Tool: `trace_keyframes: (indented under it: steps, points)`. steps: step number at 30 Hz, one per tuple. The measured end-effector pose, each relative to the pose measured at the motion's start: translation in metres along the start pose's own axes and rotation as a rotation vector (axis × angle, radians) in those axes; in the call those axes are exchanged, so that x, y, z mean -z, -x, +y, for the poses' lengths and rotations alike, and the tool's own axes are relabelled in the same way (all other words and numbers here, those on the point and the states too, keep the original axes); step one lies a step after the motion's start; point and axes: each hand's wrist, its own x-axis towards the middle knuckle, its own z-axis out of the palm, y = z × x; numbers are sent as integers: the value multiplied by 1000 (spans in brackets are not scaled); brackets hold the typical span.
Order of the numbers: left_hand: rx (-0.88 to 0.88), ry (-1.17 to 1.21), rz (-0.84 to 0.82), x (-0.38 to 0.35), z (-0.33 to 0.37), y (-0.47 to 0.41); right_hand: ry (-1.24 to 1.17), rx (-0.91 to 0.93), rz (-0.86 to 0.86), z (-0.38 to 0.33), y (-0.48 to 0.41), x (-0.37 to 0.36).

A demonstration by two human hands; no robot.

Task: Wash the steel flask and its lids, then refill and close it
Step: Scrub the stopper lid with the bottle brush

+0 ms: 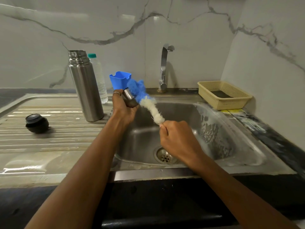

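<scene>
Hands over the sink [214,129]. The right hand [178,138] is nearest and pinches the brush [151,111] by its handle. The brush slants up-left to the steel cap [129,97] gripped in the left hand [123,109]. The blue tip is inside the cap, I think, but it's blurry. The black stopper [36,123] sits far left on the drainboard [49,138]. Behind it, the flask [87,90] stands upright and open, closer to the left hand.

Lighting: dim, even indoor; soft glare on wall tile [155,19], steel flask [85,90]. Brush [151,109] motion-blurred. Edges bowed, wide-angle.
</scene>
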Motion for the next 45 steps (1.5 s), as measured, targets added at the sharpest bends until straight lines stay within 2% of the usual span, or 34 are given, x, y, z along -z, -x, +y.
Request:
trace_keyframes:
  steps: [11, 15, 18, 32, 37, 45]
  points:
    - [37, -35, 14, -2, 0, -1, -1, -31, -7, 0, -4, 1]
    - [12, 19, 18, -1, 1, -3, 26, 12, -3, -5, 3, -1]
    - [10, 25, 1, 1, 1, -6, 15, -29, -10, 0, -4, 0]
    - [10, 63, -66, -5, 1, 4, -8, 12, 13, -6, 1, -2]
    - [53, 76, -26, 2, 3, -5, 20, 3, 8, -4, 1, -1]
    - [20, -6, -3, -1, 1, -4, 11, -26, 1, 0, -3, -1]
